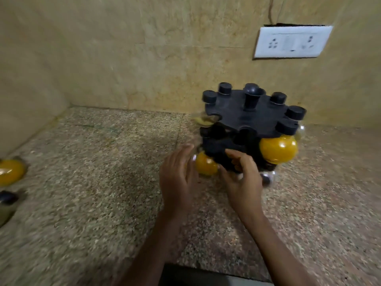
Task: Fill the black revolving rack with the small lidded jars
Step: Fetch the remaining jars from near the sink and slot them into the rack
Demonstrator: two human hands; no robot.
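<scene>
The black revolving rack stands on the granite counter near the back wall, with several black-lidded jars hanging in its upper ring. A big yellow-filled jar hangs at its right side, and another yellow jar sits in the lower tier at the front left. My right hand touches the lower tier of the rack with bent fingers. My left hand hovers just left of the rack, fingers apart and blurred, holding nothing. Two loose jars lie at the far left: a yellow one and a pale one with a black lid.
The granite counter runs from the left wall to the right edge. A beige tiled wall rises behind the rack, with a white socket plate above it. The counter's front edge is between my forearms.
</scene>
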